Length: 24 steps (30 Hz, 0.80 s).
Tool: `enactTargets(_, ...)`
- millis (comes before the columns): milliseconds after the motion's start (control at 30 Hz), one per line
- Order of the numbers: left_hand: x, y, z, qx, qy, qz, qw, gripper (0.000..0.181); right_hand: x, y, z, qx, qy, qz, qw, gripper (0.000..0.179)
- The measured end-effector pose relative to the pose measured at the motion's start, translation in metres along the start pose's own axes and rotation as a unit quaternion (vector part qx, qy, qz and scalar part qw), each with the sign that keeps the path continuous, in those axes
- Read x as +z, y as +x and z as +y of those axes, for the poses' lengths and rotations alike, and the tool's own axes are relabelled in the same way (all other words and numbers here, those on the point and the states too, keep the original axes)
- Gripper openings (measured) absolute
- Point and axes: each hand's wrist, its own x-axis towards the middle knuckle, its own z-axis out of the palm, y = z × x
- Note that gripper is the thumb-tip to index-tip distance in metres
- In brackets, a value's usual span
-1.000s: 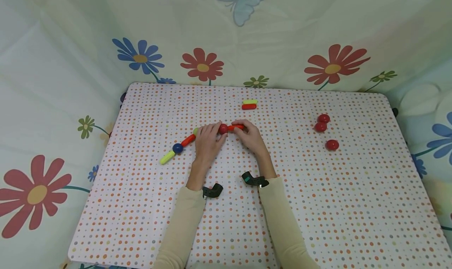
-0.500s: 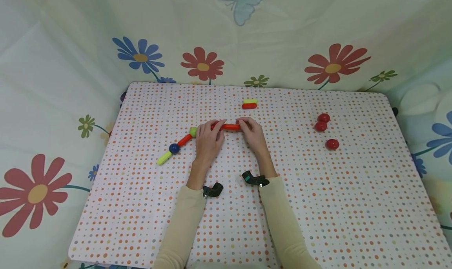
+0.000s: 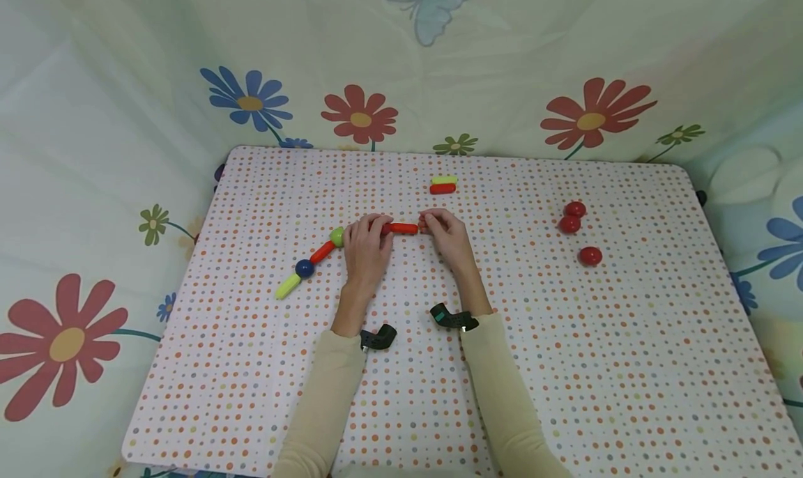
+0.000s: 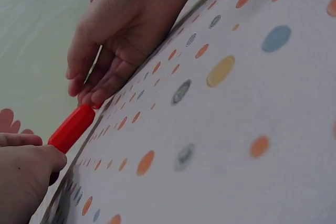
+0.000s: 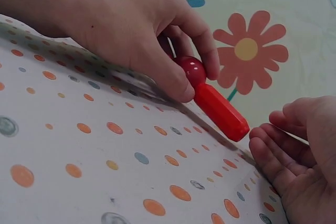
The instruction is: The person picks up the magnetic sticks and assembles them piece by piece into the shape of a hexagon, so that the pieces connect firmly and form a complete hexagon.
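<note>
A chain of magnetic toy pieces lies bent across the table. From its left end come a yellow-green rod [image 3: 288, 286], a blue ball [image 3: 304, 268], a red rod [image 3: 322, 252] and a green ball [image 3: 337, 237]. My left hand [image 3: 366, 251] covers the part after that. Between thumb and fingers it pinches a glossy red ball [image 5: 191, 71], best seen in the right wrist view. Another red rod [image 3: 403, 228] sticks out from this ball to the right. Just past its free end, my right hand [image 3: 449, 240] holds nothing, its fingers loosely bent.
A yellow-green rod [image 3: 445, 180] and a red rod [image 3: 442, 189] lie side by side farther back. Three red balls, including the nearest ball [image 3: 590, 256], rest on the right. The dotted table [image 3: 564, 366] meets a flowered curtain [image 3: 489, 81] behind.
The right hand has let go of the red rod at the chain's right end. The chain has shifted left and its left end slightly nearer, with the left hand moving a little left.
</note>
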Motion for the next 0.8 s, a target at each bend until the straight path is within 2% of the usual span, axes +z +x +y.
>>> enactTargets(133, 0.000, 0.000, -0.001, -0.006, 0.001, 0.000, 1.0000, 0.024, 0.000, 0.000, 0.001, -0.002, 0.012, -0.002, 0.9999, 0.035)
enactTargets(367, -0.001, 0.000, -0.002, 0.003, 0.004, 0.000, 1.0000, 0.024, 0.000, 0.001, 0.002, -0.009, -0.002, -0.004, 0.9999, 0.034)
enactTargets(567, -0.001, 0.000, -0.002, 0.006, 0.028, -0.018, 0.9994, 0.029, 0.001, 0.001, 0.002, 0.000, -0.025, -0.003, 0.9997, 0.032)
enactTargets(700, -0.002, 0.000, -0.001, 0.010, 0.039, -0.031, 0.9987, 0.031, -0.004, -0.003, 0.002, -0.002, -0.065, 0.005, 0.9979, 0.031)
enactTargets(800, -0.002, -0.001, 0.000, 0.013, 0.043, -0.036, 0.9983, 0.030, -0.015, -0.009, 0.002, -0.019, -0.120, 0.031, 0.9921, 0.030)
